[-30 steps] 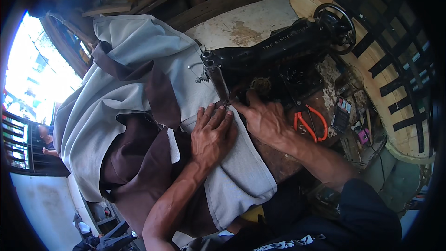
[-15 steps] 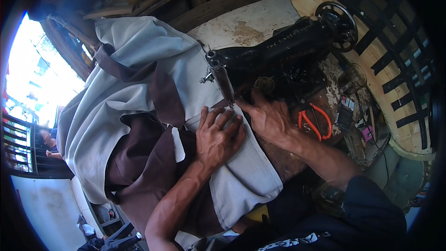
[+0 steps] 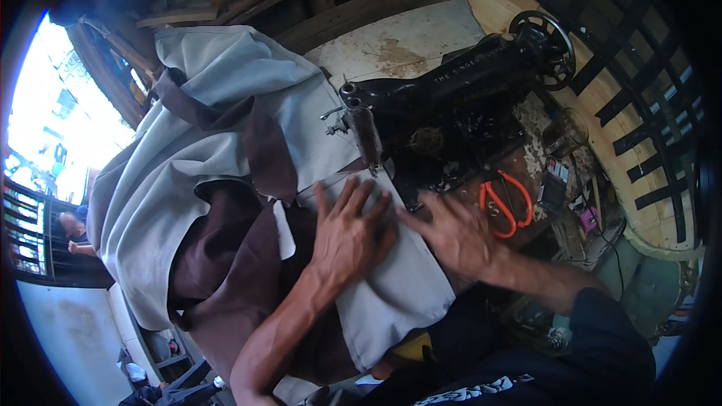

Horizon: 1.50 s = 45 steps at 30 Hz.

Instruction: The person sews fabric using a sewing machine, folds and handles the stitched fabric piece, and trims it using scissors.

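Note:
My left hand (image 3: 348,237) lies on light grey fabric (image 3: 398,278), fingers spread flat just in front of the needle of a black sewing machine (image 3: 451,79). The cloth runs under the machine's head, where a brown piece shows at the needle. Beside the right edge of the fabric, my right hand (image 3: 451,233) is held with thumb and fingers apart, a little blurred by motion; I see nothing in it. Dark brown fabric (image 3: 233,256) lies bunched with the grey cloth to the left of my left forearm.
Orange-handled scissors (image 3: 505,207) lie right of my right hand. Beyond them are a glass jar (image 3: 565,131), a small box (image 3: 555,180) and a pink object (image 3: 588,218). A wooden frame with black straps (image 3: 639,143) stands at the right. At far left is another person (image 3: 75,233).
My right hand has drawn back from beside the needle toward me. My left hand has slid slightly nearer, its fingers spreading. A small lever now sticks out left from the machine's head.

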### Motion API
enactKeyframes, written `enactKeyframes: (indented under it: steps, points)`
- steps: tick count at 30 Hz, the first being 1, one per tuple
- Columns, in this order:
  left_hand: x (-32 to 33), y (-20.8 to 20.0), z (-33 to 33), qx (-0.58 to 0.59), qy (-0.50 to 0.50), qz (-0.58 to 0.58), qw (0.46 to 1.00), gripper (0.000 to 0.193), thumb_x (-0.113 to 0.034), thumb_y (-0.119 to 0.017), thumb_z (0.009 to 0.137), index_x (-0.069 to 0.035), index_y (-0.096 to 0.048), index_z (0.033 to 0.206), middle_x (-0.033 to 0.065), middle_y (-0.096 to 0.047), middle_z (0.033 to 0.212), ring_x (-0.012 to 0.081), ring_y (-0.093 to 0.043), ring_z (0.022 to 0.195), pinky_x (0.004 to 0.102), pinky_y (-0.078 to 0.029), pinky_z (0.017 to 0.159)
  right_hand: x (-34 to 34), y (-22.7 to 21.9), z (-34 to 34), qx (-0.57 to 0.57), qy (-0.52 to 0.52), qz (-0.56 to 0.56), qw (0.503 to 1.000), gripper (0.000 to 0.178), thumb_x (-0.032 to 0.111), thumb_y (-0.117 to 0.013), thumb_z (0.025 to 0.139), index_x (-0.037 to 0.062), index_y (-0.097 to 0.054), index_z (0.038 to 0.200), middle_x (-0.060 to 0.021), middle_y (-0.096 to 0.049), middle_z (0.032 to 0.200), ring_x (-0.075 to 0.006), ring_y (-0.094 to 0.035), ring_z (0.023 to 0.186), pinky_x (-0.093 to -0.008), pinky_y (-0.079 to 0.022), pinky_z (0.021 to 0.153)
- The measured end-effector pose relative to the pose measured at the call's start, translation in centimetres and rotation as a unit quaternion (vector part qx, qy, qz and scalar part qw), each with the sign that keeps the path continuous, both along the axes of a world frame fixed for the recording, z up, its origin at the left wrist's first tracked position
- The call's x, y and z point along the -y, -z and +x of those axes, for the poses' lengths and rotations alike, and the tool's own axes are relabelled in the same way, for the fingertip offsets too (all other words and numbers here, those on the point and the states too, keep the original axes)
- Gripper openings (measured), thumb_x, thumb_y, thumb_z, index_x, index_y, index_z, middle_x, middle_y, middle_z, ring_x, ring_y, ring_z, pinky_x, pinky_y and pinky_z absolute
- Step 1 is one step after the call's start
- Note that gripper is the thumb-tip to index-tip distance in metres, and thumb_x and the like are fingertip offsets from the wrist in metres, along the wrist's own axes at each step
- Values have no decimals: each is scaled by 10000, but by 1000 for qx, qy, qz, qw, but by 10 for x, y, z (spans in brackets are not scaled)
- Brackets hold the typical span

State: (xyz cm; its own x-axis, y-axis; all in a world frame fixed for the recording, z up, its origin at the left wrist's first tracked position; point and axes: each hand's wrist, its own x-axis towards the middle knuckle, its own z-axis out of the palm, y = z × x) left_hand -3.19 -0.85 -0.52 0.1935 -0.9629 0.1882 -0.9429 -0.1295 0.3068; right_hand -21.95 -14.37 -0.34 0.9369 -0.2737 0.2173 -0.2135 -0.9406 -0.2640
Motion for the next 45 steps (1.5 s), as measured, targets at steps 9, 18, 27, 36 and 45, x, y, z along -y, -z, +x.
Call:
enactKeyframes:
  steps: [9,18,27,36,45]
  points:
    - [-35,-3,-1,-12,8,59,998,687,-503,-656,929,-179,-524,1520,127,-399,1636,412,-274,1547,799,-141,1153,-23,-14,-34,-62,-62,-43,995,616,56,-589,869,196,-587,1469,-124,-541,1255,-320,-638,1068,-404,-605,656]
    - [-27,1,12,-27,17,59,998,684,-507,-664,927,-175,-535,1512,131,-395,1637,402,-258,1555,773,-141,1180,-18,-13,-24,-52,-57,-12,997,597,51,-571,886,190,-582,1467,-126,-539,1181,-322,-679,957,-415,-613,619]
    - [-18,-1,25,-17,18,60,998,677,-502,-649,940,-164,-529,1514,136,-411,1624,395,-259,1556,758,-149,1189,-11,-13,-9,-51,-54,-4,997,581,35,-558,886,152,-595,1453,-138,-527,1043,-329,-687,802,-428,-612,629]
    - [-11,1,42,-23,19,57,998,677,-505,-657,934,-149,-546,1499,144,-413,1622,393,-277,1550,751,-155,1192,-6,-16,5,-62,-62,0,996,596,10,-572,872,91,-572,1463,-163,-517,1025,-329,-691,725,-411,-612,608]
    - [1,3,58,-13,22,45,999,664,-495,-669,928,-171,-554,1495,153,-447,1595,395,-292,1543,749,-159,1192,-1,-11,16,-52,-32,44,997,740,-74,-556,793,125,-540,1505,-170,-508,1015,-351,-659,714,-445,-590,609]
